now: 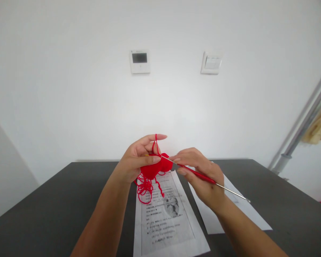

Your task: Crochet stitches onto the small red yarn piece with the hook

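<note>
My left hand (pixel 139 157) pinches a piece of red crochet work (pixel 151 170) between thumb and fingers. A strand of red yarn (pixel 156 142) runs up over its raised index finger. In my right hand (pixel 199 173) is a crochet hook (pixel 203 176) with a red grip and metal ends, held like a pen. The hook's front tip meets the crochet work beside my left thumb; the exact stitch is too small to tell. Below my left hand hang loose loops of red yarn (pixel 144 189) and a short twisted tail. A small yellow bit shows near the left thumb.
Under the hands, a printed sheet (pixel 167 228) with text and a picture lies on the dark table (pixel 96 200). A second white sheet (pixel 207 217) lies to its right. Behind is a white wall with a thermostat (pixel 139 61) and a light switch (pixel 212 63). A grey pipe (pixel 302 128) slants at the right.
</note>
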Demonstrator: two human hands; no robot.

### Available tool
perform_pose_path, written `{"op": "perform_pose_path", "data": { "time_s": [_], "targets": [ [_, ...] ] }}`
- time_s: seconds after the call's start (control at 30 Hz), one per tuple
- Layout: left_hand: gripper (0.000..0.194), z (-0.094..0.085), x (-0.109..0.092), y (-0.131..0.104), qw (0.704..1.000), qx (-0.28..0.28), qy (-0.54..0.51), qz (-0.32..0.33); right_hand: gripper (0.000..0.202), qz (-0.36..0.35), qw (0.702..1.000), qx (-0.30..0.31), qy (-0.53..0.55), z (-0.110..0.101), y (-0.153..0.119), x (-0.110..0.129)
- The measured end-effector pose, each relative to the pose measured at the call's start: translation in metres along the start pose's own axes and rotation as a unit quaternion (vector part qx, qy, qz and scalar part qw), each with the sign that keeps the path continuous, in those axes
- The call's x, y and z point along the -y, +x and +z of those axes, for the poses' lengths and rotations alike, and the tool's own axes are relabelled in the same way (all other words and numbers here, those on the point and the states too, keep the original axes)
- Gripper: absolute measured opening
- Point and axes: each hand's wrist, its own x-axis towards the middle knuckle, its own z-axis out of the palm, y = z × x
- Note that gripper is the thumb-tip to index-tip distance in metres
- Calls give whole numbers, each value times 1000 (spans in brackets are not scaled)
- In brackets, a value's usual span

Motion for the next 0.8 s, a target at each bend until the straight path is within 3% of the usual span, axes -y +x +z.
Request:
{"op": "perform_pose_path", "data": {
  "time_s": [0.17, 0.37, 0.57, 0.73, 0.8],
  "targets": [
    [45, 4, 1, 0, 996, 38, -82, -2, 17, 121, 982, -53, 131, 5, -5, 7],
    [37, 6, 5, 4, 991, 63, -120, -10, 23, 57, 995, 1, 84, -3, -2, 10],
    [38, 2, 5, 3, 992, 72, -102, -25, 21, 55, 994, -37, 82, 2, -4, 10],
    [39, 3, 1, 2, 994, 56, -86, -23, 32, -45, 998, 30, 17, -5, 6, 12],
    [37, 4, 0, 2, 994, 55, -88, -28, 33, -55, 997, 53, 15, -9, 8, 13]
  ]
}}
